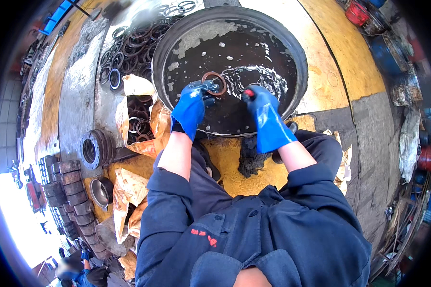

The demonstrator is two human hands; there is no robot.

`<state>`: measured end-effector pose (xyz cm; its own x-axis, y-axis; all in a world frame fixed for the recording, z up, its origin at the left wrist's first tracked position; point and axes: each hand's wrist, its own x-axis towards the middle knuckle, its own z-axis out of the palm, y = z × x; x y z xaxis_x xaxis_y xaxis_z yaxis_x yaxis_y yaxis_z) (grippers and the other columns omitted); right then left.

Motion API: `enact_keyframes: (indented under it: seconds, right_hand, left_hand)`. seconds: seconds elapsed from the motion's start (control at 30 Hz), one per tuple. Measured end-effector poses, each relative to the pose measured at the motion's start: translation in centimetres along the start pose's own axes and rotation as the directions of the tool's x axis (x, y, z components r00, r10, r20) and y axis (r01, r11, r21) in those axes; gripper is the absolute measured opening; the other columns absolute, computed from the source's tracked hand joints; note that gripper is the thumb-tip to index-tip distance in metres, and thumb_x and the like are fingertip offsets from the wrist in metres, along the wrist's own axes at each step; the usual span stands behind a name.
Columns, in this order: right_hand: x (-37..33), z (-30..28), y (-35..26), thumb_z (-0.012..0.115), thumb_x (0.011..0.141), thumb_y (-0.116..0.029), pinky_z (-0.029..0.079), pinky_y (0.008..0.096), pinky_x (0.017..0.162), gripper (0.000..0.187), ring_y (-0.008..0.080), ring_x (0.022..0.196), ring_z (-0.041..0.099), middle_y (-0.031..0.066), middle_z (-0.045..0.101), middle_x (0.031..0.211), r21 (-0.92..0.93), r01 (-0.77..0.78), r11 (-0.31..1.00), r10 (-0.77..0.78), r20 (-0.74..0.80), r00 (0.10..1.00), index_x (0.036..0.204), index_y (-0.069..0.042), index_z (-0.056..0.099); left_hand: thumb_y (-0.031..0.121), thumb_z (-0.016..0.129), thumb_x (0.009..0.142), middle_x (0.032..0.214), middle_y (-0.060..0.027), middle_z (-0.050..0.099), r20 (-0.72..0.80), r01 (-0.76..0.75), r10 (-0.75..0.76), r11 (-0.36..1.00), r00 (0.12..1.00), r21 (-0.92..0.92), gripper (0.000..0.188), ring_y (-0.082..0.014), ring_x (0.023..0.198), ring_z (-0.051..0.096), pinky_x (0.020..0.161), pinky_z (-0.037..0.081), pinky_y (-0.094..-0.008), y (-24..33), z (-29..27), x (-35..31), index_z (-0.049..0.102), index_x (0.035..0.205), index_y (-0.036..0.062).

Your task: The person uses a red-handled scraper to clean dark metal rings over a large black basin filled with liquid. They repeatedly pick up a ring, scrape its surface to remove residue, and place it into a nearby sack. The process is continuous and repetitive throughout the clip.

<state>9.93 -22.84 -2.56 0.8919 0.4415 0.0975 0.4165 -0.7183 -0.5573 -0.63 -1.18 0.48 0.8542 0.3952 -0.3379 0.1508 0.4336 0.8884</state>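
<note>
My left hand [193, 103], in a blue rubber glove, grips a reddish-brown ring [214, 73] by its left edge. The ring is tilted just above dark liquid in a large round metal tub [159, 71]. To the right, my right hand [263, 101], gloved the same way, is closed around a small red-ended thing [248, 93]; the fist hides most of it, so its kind cannot be told. Ripples and floating flecks spread over the liquid between and beyond my hands.
Many dark rings [131, 50] lie heaped left of the tub. A torn paper sack [138, 87] holds more rings beside it. Flanged rings [93, 149], a metal bowl [100, 192] and stacked cylindrical parts [74, 189] stand farther left. A black rag [250, 158] lies between my legs.
</note>
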Motion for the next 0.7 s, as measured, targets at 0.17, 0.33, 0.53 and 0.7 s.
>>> enact_keyframes:
  seconds: [0.17,0.33,0.53,0.7]
  right_hand:
    - [1.0,-4.2,-3.7,0.073,0.101,-0.016,0.058,0.0289,0.090,0.020,0.0143,0.095,0.074,0.0050,0.079,0.105,0.684,-0.277,0.675,0.218,0.174,0.960,0.116,-0.003,0.077]
    - [-0.1,-3.2,-5.9,0.074,0.098,-0.010,0.058,0.0307,0.092,0.021,0.0141,0.099,0.073,0.0061,0.079,0.107,0.725,-0.057,0.686,-0.111,0.182,0.977,0.118,-0.005,0.078]
    - [0.8,-2.9,-3.0,0.074,0.098,-0.009,0.058,0.0290,0.088,0.016,0.0129,0.092,0.072,0.0048,0.079,0.101,0.706,-0.131,0.696,0.069,0.116,0.991,0.113,-0.005,0.078]
    - [-0.6,-4.0,-6.0,0.071,0.099,-0.003,0.057,0.0276,0.093,0.020,0.0117,0.098,0.071,0.0044,0.079,0.108,0.639,0.010,0.769,-0.157,0.172,0.972,0.118,-0.002,0.077]
  left_hand:
    - [0.018,0.061,0.103,0.113,-0.0109,0.075,0.015,0.010,-0.010,0.999,1.000,-0.040,0.024,-0.0216,0.099,0.073,0.086,0.061,-0.0350,-0.4,-0.7,-0.2,0.073,0.117,0.0036]
    - [0.016,0.059,0.104,0.109,-0.0114,0.076,0.076,-0.296,0.286,0.915,0.955,0.275,0.023,-0.0221,0.093,0.074,0.085,0.061,-0.0349,-2.1,-2.1,0.7,0.073,0.116,0.0029]
    - [0.011,0.053,0.105,0.109,-0.0109,0.075,0.090,-0.132,0.126,0.989,0.988,0.067,0.025,-0.0193,0.096,0.073,0.086,0.059,-0.0328,-0.2,-0.7,-0.2,0.072,0.117,0.0014]
    - [0.009,0.051,0.104,0.111,-0.0115,0.075,0.100,-0.268,0.250,0.924,0.963,0.272,0.027,-0.0197,0.099,0.073,0.087,0.060,-0.0329,-0.7,-2.3,-0.2,0.072,0.119,-0.0003]
